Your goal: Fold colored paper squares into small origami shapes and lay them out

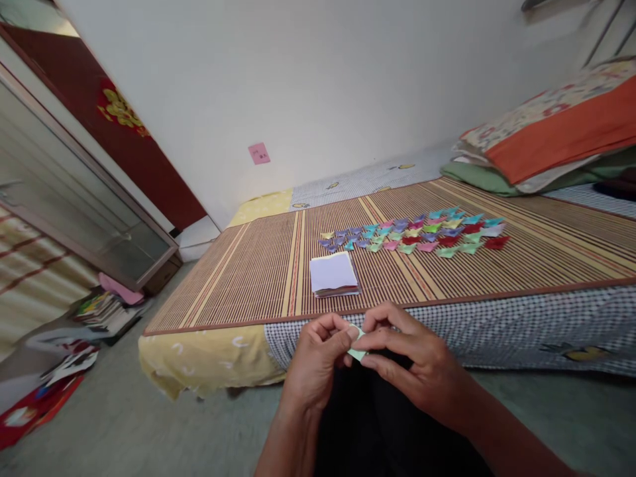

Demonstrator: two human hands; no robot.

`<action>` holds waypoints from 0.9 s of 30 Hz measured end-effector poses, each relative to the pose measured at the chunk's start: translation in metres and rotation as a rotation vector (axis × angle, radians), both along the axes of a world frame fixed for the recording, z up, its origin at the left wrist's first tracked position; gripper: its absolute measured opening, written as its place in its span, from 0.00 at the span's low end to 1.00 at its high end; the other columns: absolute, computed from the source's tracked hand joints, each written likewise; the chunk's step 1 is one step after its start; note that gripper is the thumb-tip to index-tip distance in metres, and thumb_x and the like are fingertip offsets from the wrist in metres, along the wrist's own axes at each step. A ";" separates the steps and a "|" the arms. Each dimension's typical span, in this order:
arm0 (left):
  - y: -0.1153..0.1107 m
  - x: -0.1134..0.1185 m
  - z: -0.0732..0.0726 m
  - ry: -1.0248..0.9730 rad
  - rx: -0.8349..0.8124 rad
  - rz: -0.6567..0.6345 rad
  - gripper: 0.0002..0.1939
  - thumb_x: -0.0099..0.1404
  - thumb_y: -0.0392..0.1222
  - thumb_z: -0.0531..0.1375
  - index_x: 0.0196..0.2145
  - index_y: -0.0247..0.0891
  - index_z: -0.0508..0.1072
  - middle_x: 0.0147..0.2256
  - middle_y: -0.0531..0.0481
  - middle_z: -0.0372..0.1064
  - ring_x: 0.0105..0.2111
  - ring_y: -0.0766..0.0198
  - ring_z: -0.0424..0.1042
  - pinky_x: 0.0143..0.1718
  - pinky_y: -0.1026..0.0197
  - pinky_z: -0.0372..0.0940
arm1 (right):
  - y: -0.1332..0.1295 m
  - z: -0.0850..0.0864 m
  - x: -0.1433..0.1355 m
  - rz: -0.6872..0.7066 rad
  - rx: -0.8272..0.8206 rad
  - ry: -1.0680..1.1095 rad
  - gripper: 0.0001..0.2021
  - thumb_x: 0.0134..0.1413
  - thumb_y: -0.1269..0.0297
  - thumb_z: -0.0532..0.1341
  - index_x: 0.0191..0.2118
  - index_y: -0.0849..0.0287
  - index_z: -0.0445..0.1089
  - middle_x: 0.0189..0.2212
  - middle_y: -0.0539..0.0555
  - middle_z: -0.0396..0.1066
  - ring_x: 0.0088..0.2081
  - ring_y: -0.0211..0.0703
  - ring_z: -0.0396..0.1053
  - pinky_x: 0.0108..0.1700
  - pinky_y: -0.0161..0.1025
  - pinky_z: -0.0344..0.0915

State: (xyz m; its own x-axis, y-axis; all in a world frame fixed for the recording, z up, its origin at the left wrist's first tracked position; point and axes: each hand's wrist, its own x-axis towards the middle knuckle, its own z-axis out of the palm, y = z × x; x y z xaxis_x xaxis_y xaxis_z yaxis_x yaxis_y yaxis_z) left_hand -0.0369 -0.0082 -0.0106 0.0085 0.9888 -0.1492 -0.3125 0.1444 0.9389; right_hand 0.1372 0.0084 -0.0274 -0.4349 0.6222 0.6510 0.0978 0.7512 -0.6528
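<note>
A small pale green folded paper (358, 354) is between my two hands, just in front of the bed's edge. My left hand (320, 354) pinches it from the left, with the thumb on top. From the right, the fingers and thumb of my right hand (415, 348) close on its other side. Beyond my hands, a stack of square paper (334, 273) with a pale lilac sheet on top lies on the striped mat. Behind it and to the right, several small folded paper pieces (431, 228) in many colours stand in rows.
The striped mat (248, 271) covers the bed. Pillows (561, 132) are piled at the back right. A pink note (259, 154) is on the wall. Books (102, 311) and red items lie at the far left, near a glass-panelled door (74, 172).
</note>
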 end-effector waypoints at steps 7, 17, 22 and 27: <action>-0.001 0.004 -0.002 0.051 0.092 0.025 0.16 0.54 0.47 0.74 0.24 0.34 0.74 0.21 0.56 0.66 0.19 0.73 0.61 0.22 0.70 0.57 | -0.002 -0.001 -0.008 -0.086 -0.030 0.060 0.08 0.65 0.75 0.60 0.34 0.56 0.73 0.36 0.52 0.67 0.39 0.42 0.70 0.43 0.37 0.66; -0.007 0.001 0.003 0.225 0.234 0.041 0.13 0.61 0.47 0.70 0.27 0.35 0.76 0.23 0.54 0.68 0.23 0.69 0.65 0.26 0.67 0.62 | -0.005 -0.003 -0.017 -0.153 -0.101 0.185 0.08 0.64 0.72 0.62 0.33 0.55 0.71 0.36 0.52 0.72 0.39 0.44 0.73 0.40 0.37 0.67; -0.012 -0.001 0.006 0.255 0.271 0.037 0.13 0.63 0.47 0.69 0.28 0.36 0.77 0.25 0.53 0.69 0.25 0.68 0.66 0.27 0.66 0.63 | -0.008 0.001 -0.020 -0.177 -0.093 0.225 0.08 0.64 0.73 0.62 0.32 0.56 0.70 0.30 0.50 0.71 0.34 0.41 0.71 0.37 0.36 0.66; -0.014 -0.001 0.008 0.279 0.303 0.007 0.13 0.64 0.47 0.68 0.28 0.36 0.76 0.24 0.53 0.67 0.25 0.67 0.65 0.28 0.66 0.62 | -0.009 0.004 -0.019 -0.193 -0.072 0.208 0.09 0.64 0.72 0.63 0.31 0.56 0.69 0.28 0.49 0.70 0.31 0.40 0.70 0.35 0.36 0.66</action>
